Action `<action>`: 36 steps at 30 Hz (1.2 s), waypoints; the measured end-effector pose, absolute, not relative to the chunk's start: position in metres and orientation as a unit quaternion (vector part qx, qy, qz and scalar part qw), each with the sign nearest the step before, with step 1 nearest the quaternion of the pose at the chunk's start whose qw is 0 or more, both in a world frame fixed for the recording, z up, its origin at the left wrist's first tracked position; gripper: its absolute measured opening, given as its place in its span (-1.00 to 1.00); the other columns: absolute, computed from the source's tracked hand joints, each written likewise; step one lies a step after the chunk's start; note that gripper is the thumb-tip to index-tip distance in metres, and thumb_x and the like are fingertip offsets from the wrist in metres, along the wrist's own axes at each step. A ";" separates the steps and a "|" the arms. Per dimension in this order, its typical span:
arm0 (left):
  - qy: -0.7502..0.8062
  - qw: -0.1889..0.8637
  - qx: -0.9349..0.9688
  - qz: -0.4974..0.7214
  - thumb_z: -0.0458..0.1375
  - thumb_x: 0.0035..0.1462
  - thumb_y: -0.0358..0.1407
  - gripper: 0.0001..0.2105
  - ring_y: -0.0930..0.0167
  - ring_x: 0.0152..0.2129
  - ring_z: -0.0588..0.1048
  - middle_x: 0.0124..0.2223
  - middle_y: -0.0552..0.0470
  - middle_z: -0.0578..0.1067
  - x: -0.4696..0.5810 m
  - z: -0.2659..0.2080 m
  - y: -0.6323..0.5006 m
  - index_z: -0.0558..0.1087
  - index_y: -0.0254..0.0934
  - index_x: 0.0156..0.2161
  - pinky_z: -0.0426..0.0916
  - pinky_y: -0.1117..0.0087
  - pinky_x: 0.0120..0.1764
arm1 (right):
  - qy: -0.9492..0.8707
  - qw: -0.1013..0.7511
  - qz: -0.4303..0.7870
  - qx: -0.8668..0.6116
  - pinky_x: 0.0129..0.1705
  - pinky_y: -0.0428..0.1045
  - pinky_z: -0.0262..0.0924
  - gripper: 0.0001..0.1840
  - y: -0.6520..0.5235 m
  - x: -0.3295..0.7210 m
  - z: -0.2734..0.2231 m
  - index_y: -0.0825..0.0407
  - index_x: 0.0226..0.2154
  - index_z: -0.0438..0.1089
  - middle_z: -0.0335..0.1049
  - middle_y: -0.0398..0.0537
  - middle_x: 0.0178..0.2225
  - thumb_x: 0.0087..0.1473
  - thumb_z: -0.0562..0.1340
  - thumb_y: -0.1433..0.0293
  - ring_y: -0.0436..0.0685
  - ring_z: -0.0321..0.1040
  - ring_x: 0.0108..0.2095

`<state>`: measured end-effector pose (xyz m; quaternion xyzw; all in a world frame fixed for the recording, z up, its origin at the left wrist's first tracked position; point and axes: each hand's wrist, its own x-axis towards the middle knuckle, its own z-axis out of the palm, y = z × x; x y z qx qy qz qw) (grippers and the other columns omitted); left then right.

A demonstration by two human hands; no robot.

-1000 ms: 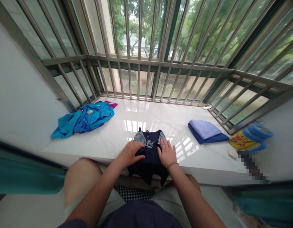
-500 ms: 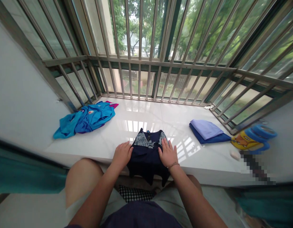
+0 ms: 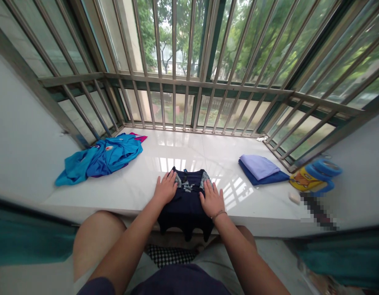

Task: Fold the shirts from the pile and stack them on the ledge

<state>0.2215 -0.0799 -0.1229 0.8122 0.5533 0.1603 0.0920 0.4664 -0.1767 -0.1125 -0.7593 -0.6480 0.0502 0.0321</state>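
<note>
A dark navy garment (image 3: 187, 205) with a patterned grey-blue collar lies on the white sill, its neckline toward the window and its lower end hanging over the front edge. My left hand (image 3: 166, 188) rests flat on its left collar side, fingers stretched out. On the right collar side lies my right hand (image 3: 212, 198), also flat with fingers spread, a thin bracelet at the wrist. Neither hand grips the cloth. Parts of the collar are hidden under the fingers.
Crumpled blue clothing (image 3: 106, 157) lies at the left of the sill (image 3: 180, 147). Folded lavender and navy cloths (image 3: 259, 169) sit to the right, beside a blue and yellow bottle (image 3: 315, 176) and a small pale object (image 3: 294, 198). Metal bars (image 3: 192, 84) line the window behind.
My left hand has moved from the garment's left side up onto its collar. My right hand stays flat at the right collar. The whole view has shifted slightly.
</note>
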 end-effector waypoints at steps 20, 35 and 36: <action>0.609 0.346 0.712 0.050 0.46 -0.01 -0.20 -0.77 0.28 -0.46 0.63 -0.55 0.08 0.56 0.219 -0.065 0.052 0.50 -0.20 -0.45 0.38 0.41 -0.38 | -0.631 0.080 0.166 -0.754 -0.06 -0.04 0.28 -0.78 -0.037 0.505 -0.055 0.01 -0.13 0.64 0.65 0.05 -0.11 0.21 0.41 0.27 0.20 0.54 -0.05; 0.455 0.305 0.780 0.302 0.17 0.27 -0.18 -0.86 0.24 -0.11 0.66 -0.14 0.03 0.69 0.150 -0.063 -0.055 0.52 -0.11 -0.14 0.52 0.18 0.04 | -0.669 0.338 0.108 -0.653 -0.09 0.02 0.40 -0.77 -0.156 0.524 -0.048 -0.08 0.04 0.43 0.61 -0.05 -0.16 0.38 0.17 0.29 0.17 0.58 -0.16; 0.438 0.286 0.804 0.282 0.16 0.25 -0.23 -0.87 0.22 -0.05 0.64 -0.08 0.01 0.68 0.139 -0.075 -0.074 0.54 -0.10 -0.16 0.51 0.15 0.09 | -0.697 0.328 0.111 -0.628 -0.01 0.05 0.42 -0.75 -0.174 0.525 -0.060 -0.08 0.05 0.42 0.60 -0.02 -0.09 0.37 0.16 0.33 0.19 0.57 -0.08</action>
